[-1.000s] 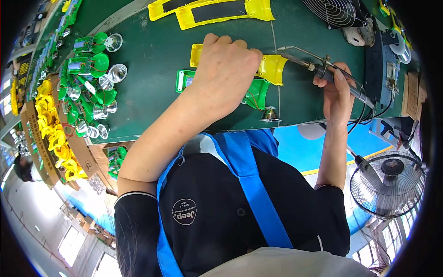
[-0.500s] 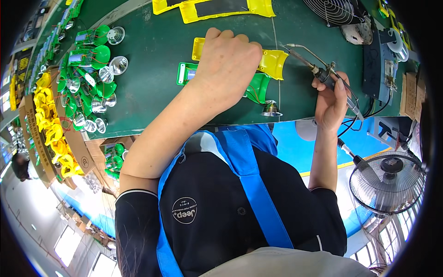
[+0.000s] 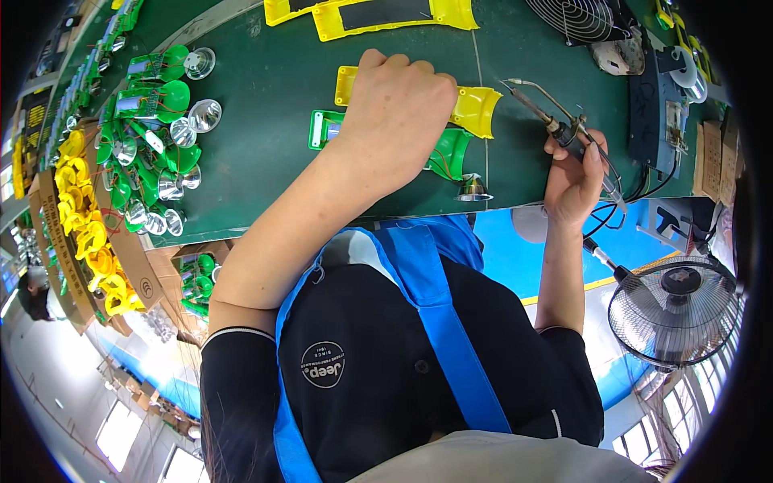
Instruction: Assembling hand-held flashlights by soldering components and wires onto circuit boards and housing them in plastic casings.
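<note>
My left hand [image 3: 403, 113] is closed over a yellow plastic shell [image 3: 477, 111], with its knuckles up and its fingertips hidden beneath. Partly under the same hand lies a green lamp housing [image 3: 452, 153] with a circuit board and thin wires; a shiny reflector cup [image 3: 473, 187] sits beside its near end. Off to the right, my right hand [image 3: 576, 173] grips a soldering iron [image 3: 566, 135] with a thin metal feed tube alongside. The iron's tip points up and left, apart from the yellow shell.
Green lamp assemblies with reflectors [image 3: 153, 153] crowd the table's left. Yellow shells [image 3: 394, 22] lie at the far edge. A caged fan [image 3: 576, 16], a dark control box [image 3: 654, 113] and cables are at the right. A box of yellow parts [image 3: 84, 217] stands left; a standing fan [image 3: 675, 314] is lower right.
My right hand and the soldering iron have shifted very slightly. My left hand stays on the yellow shell.
</note>
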